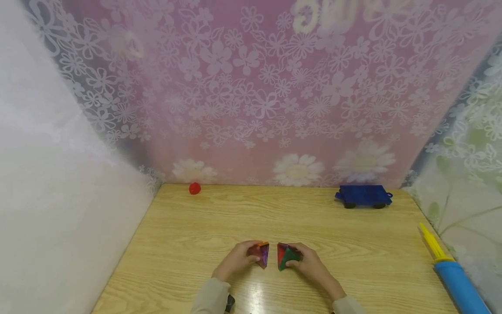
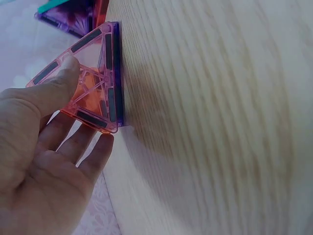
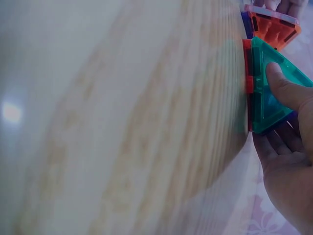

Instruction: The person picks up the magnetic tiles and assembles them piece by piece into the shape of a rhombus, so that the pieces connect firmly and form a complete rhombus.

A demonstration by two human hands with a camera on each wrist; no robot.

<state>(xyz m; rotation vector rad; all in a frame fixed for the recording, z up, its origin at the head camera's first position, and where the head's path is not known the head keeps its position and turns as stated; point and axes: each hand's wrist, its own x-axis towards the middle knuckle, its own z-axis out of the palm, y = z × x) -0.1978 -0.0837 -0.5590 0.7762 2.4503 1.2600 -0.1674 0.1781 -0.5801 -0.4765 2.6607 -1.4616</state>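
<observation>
Two small pyramids of see-through magnetic tiles stand a short gap apart on the wooden table [image 1: 219, 218]. My left hand [image 1: 236, 261] holds the left pyramid [image 1: 263, 255], thumb on its pink triangle tile [image 2: 93, 54] and fingers behind; orange and purple tiles also show in it. The right pyramid [image 1: 281, 257] is held by my right hand [image 1: 311, 264], with the thumb on a green triangle tile [image 3: 266, 103]. A red tile [image 3: 248, 63] lies along its base, and purple shows behind. Both pyramids appear to touch the tabletop. The inner fingers are partly hidden.
A small red object [image 1: 194, 188] sits at the back left. At the back right is a blue wheeled toy base [image 1: 364, 195]. A blue and yellow pump-like tube [image 1: 456, 279] lies along the right edge. A dark object [image 1: 230, 302] shows beside the left sleeve.
</observation>
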